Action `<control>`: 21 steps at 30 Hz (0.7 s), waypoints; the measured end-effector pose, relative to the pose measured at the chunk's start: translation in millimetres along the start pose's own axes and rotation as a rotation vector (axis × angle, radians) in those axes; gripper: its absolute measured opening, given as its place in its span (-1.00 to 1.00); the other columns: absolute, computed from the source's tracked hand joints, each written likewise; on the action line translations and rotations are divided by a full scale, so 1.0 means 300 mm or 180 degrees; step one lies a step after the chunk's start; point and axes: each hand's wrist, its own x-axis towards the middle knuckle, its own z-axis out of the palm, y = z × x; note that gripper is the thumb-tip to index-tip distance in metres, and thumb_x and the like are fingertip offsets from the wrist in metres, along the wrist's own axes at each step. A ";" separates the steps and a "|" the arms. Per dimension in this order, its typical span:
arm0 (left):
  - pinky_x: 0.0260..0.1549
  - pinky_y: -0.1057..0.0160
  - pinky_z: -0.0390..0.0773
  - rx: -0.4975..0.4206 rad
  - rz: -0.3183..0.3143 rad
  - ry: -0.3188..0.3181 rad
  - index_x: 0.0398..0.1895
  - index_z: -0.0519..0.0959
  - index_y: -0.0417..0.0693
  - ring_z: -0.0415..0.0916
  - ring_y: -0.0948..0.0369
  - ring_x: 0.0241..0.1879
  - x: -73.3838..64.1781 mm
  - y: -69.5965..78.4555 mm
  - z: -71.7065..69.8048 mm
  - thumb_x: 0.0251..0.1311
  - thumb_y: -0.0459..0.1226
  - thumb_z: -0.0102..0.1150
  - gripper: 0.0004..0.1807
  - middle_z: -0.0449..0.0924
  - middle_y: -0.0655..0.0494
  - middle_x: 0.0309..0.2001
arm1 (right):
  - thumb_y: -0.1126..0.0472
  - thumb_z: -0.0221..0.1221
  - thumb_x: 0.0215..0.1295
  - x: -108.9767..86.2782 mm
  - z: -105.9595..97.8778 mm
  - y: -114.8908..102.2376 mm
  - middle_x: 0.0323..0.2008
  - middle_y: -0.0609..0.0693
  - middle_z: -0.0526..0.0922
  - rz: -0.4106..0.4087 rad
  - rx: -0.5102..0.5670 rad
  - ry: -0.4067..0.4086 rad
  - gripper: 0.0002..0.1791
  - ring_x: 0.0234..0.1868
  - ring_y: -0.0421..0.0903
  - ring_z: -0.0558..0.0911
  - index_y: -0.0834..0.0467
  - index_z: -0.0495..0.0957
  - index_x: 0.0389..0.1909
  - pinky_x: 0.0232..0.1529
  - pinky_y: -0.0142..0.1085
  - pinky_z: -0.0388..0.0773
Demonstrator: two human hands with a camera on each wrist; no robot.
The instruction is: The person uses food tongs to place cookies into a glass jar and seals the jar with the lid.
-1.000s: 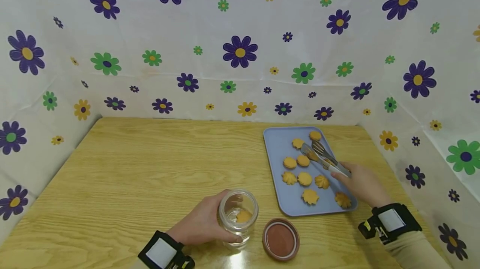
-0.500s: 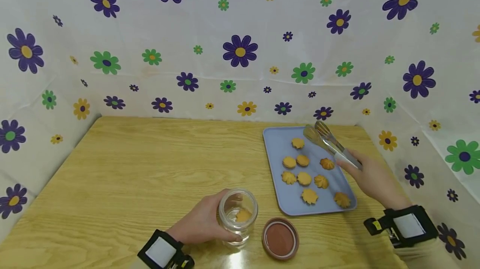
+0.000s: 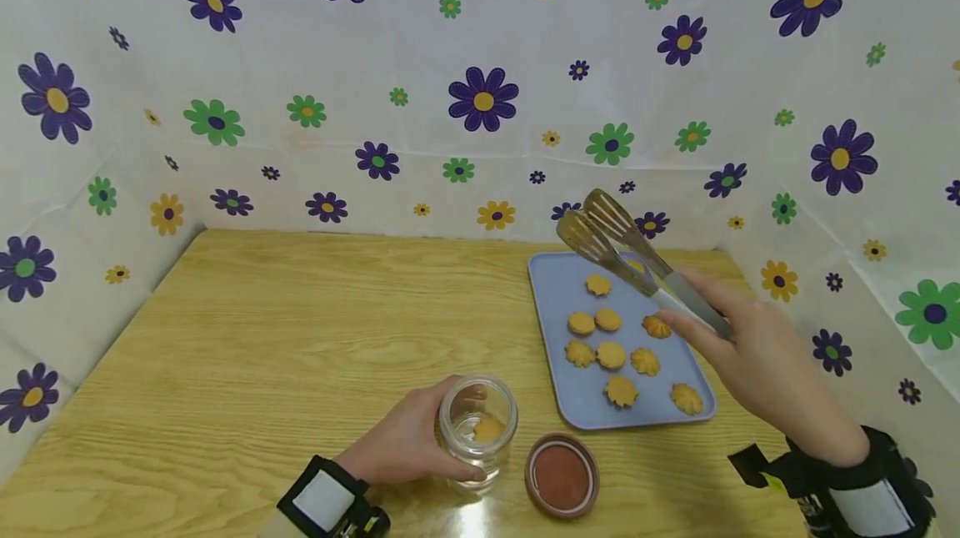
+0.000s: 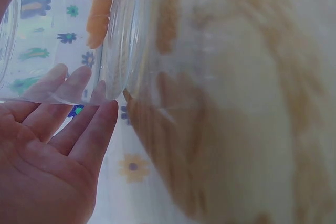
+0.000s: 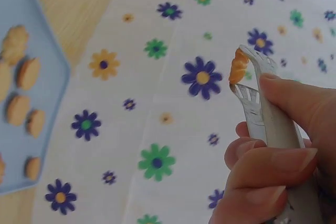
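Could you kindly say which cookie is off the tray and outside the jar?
The cookie pinched by the tongs in the right hand; the others are on the tray or in the jar.

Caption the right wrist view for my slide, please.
A right hand holds tongs with a cookie between their tips; at left, more cookies on a blue tray.

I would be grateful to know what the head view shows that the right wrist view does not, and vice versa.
Only the head view shows the left hand gripping the jar, a cookie inside it and the lid nearby. Only the right wrist view clearly shows another cookie pinched between the tips of the tongs. Both show the right hand holding the tongs, cookies on the tray, the table and the flowered cloth.
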 end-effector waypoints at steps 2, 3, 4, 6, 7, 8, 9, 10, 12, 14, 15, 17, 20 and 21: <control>0.14 0.07 0.61 0.0029 0.0007 0.0013 0.34 0.49 0.08 0.58 0.25 0.15 0.002 0.000 -0.001 -0.24 0.16 0.61 -0.03 0.66 0.22 0.15 | -0.23 0.08 0.45 -0.013 -0.008 -0.034 -0.03 0.26 0.71 -0.0098 0.0048 0.0023 -0.26 -0.37 0.01 0.64 0.12 0.39 0.49 -0.53 -0.21 0.54; 0.14 0.07 0.60 0.0040 0.0010 0.0017 0.34 0.48 0.08 0.58 0.26 0.15 0.002 0.000 -0.002 -0.24 0.16 0.61 -0.02 0.66 0.22 0.15 | -0.22 0.09 0.45 -0.021 -0.011 -0.049 -0.06 0.22 0.72 -0.0147 0.0069 0.0040 -0.28 -0.39 -0.03 0.63 0.10 0.40 0.48 -0.55 -0.25 0.53; 0.14 0.07 0.60 0.0049 0.0009 0.0018 0.35 0.48 0.09 0.58 0.26 0.15 0.003 0.000 -0.002 -0.24 0.16 0.61 -0.02 0.66 0.23 0.15 | -0.20 0.11 0.45 -0.027 -0.013 -0.063 -0.07 0.20 0.72 -0.0203 0.0097 0.0059 -0.31 -0.40 -0.06 0.63 0.09 0.42 0.47 -0.56 -0.27 0.54; 0.15 0.07 0.60 0.0059 0.0006 0.0020 0.34 0.48 0.09 0.58 0.27 0.15 0.004 0.000 -0.003 -0.25 0.16 0.61 -0.02 0.66 0.23 0.15 | -0.14 0.15 0.44 -0.041 -0.015 -0.083 -0.11 0.15 0.73 -0.0344 0.0132 0.0100 -0.35 -0.43 -0.10 0.62 0.09 0.45 0.45 -0.56 -0.30 0.55; 0.15 0.07 0.60 0.0057 0.0002 0.0020 0.35 0.48 0.10 0.57 0.27 0.15 0.004 0.000 -0.003 -0.25 0.16 0.61 -0.02 0.66 0.23 0.15 | -0.11 0.18 0.43 -0.047 -0.014 -0.092 -0.14 0.12 0.74 -0.0415 0.0145 0.0127 -0.36 -0.46 -0.13 0.60 0.09 0.47 0.43 -0.59 -0.31 0.53; 0.15 0.07 0.60 0.0052 -0.0001 0.0016 0.35 0.48 0.10 0.57 0.27 0.15 0.004 0.000 -0.003 -0.25 0.16 0.61 -0.02 0.65 0.23 0.15 | -0.09 0.20 0.41 -0.052 -0.014 -0.099 -0.16 0.09 0.75 -0.0475 0.0137 0.0144 -0.38 -0.48 -0.15 0.59 0.08 0.49 0.42 -0.58 -0.32 0.53; 0.15 0.07 0.60 0.0052 -0.0004 0.0015 0.34 0.48 0.10 0.57 0.27 0.15 0.004 0.000 -0.003 -0.25 0.17 0.61 -0.02 0.65 0.23 0.15 | -0.07 0.22 0.40 -0.057 -0.014 -0.105 -0.17 0.07 0.75 -0.0530 0.0138 0.0143 -0.38 -0.49 -0.18 0.58 0.10 0.50 0.41 -0.59 -0.33 0.52; 0.15 0.07 0.60 0.0044 -0.0009 0.0011 0.34 0.48 0.10 0.57 0.27 0.15 0.004 0.000 -0.002 -0.25 0.17 0.61 -0.02 0.65 0.23 0.15 | -0.05 0.24 0.39 -0.063 -0.013 -0.110 -0.21 0.03 0.75 -0.0579 0.0124 0.0141 -0.39 -0.51 -0.20 0.55 0.09 0.52 0.39 -0.61 -0.34 0.49; 0.15 0.08 0.60 0.0022 -0.0014 0.0006 0.34 0.48 0.10 0.57 0.27 0.16 0.004 0.000 -0.002 -0.25 0.16 0.61 -0.03 0.66 0.23 0.15 | -0.06 0.24 0.39 -0.071 -0.009 -0.116 -0.19 0.00 0.76 -0.0625 0.0080 0.0062 -0.40 -0.50 -0.23 0.55 0.11 0.54 0.37 -0.58 -0.35 0.48; 0.14 0.08 0.60 0.0018 -0.0012 0.0002 0.33 0.48 0.10 0.58 0.26 0.16 0.003 -0.001 -0.001 -0.24 0.15 0.62 -0.03 0.66 0.23 0.15 | -0.07 0.26 0.37 -0.079 -0.001 -0.119 -0.28 -0.07 0.71 -0.0673 0.0074 -0.0018 -0.40 -0.51 -0.29 0.49 0.11 0.56 0.35 -0.58 -0.37 0.44; 0.14 0.08 0.60 0.0012 -0.0010 -0.0001 0.33 0.48 0.09 0.58 0.26 0.16 0.002 -0.001 -0.001 -0.24 0.14 0.62 -0.04 0.66 0.23 0.15 | -0.08 0.25 0.37 -0.084 0.005 -0.119 -0.35 -0.12 0.68 -0.0680 0.0077 -0.0091 -0.40 -0.54 -0.31 0.45 0.10 0.56 0.36 -0.59 -0.38 0.41; 0.15 0.07 0.61 -0.0006 -0.0013 -0.0012 0.33 0.48 0.09 0.58 0.25 0.17 0.001 -0.001 -0.001 -0.24 0.12 0.63 -0.04 0.66 0.23 0.16 | -0.10 0.25 0.36 -0.092 0.017 -0.118 -0.50 -0.23 0.56 -0.0704 0.0079 -0.0245 -0.39 -0.57 -0.35 0.38 0.09 0.56 0.36 -0.58 -0.40 0.39; 0.16 0.07 0.61 -0.0008 -0.0033 -0.0020 0.34 0.48 0.11 0.57 0.24 0.19 0.000 0.000 -0.002 -0.23 0.11 0.63 -0.04 0.65 0.23 0.17 | -0.16 0.22 0.36 -0.104 0.035 -0.114 -0.64 -0.33 0.34 -0.0701 0.0087 -0.0507 -0.37 -0.63 -0.37 0.29 0.02 0.55 0.37 -0.60 -0.40 0.33; 0.16 0.07 0.60 -0.0015 -0.0044 -0.0022 0.35 0.48 0.11 0.57 0.24 0.20 0.000 -0.001 -0.002 -0.23 0.11 0.63 -0.04 0.64 0.24 0.18 | -0.21 0.18 0.36 -0.107 0.041 -0.113 -0.67 -0.35 0.30 -0.0670 0.0072 -0.0620 -0.36 -0.64 -0.37 0.28 -0.01 0.55 0.38 -0.60 -0.40 0.33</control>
